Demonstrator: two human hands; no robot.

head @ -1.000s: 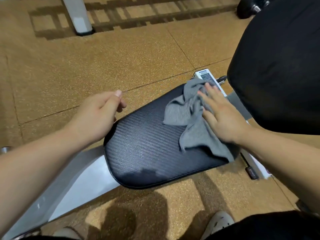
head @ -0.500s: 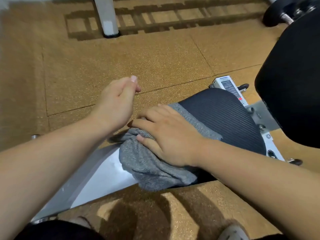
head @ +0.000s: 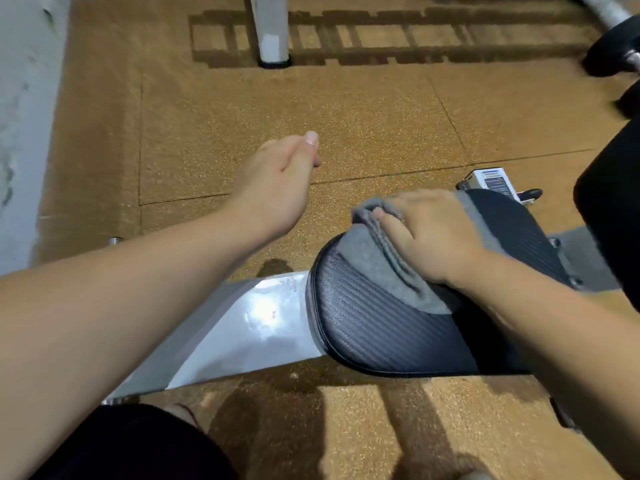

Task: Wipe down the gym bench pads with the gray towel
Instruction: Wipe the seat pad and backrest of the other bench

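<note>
The black ribbed seat pad (head: 374, 327) of the gym bench lies low at centre right. The gray towel (head: 381, 268) is bunched on its far left part. My right hand (head: 429, 237) presses flat on the towel, fingers curled over its folded edge. My left hand (head: 280, 181) hovers in the air left of the pad, loosely closed, holding nothing and touching nothing. The black back pad (head: 609, 220) rises at the right edge, partly cut off.
A white metal frame beam (head: 249, 327) runs from the seat pad toward the lower left. Brown speckled rubber floor tiles (head: 277, 109) surround the bench. A white post (head: 272, 32) stands at the top, a dumbbell (head: 613, 57) at the top right, a gray wall (head: 24, 116) on the left.
My right hand swept the towel from the pad's right end across to its near left end, then toward the far left edge. The view shifted left; my left hand stayed hovering.
</note>
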